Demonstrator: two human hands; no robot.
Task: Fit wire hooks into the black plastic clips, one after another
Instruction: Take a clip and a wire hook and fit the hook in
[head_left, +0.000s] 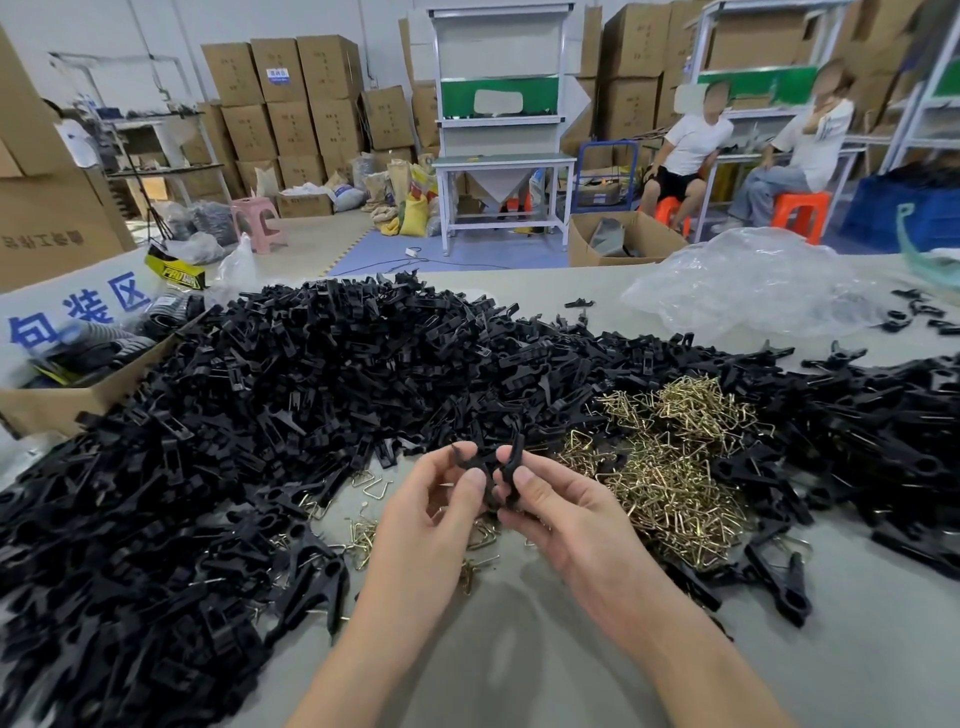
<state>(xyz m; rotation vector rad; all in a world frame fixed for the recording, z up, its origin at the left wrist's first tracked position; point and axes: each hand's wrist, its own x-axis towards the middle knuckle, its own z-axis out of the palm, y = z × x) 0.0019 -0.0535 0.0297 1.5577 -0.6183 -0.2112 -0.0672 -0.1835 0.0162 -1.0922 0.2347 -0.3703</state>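
Both hands meet over the table's middle, holding black plastic clip halves (493, 470) between them. My left hand (434, 512) pinches one half with thumb and fingertips; my right hand (558, 512) grips the other half, its thumb pressed on top. The two pieces cross each other at the fingertips. No wire hook shows in the clip; my fingers hide its lower part. A heap of brass-coloured wire hooks (675, 467) lies just right of my hands. A huge pile of black clips (291, 395) spreads behind and to the left.
More black clips (893, 431) run along the right side. Stray hooks (363, 535) lie under my left hand. A cardboard box (67, 395) stands at the left, crumpled clear plastic (748, 286) at the back right. Two people sit on orange stools beyond the table.
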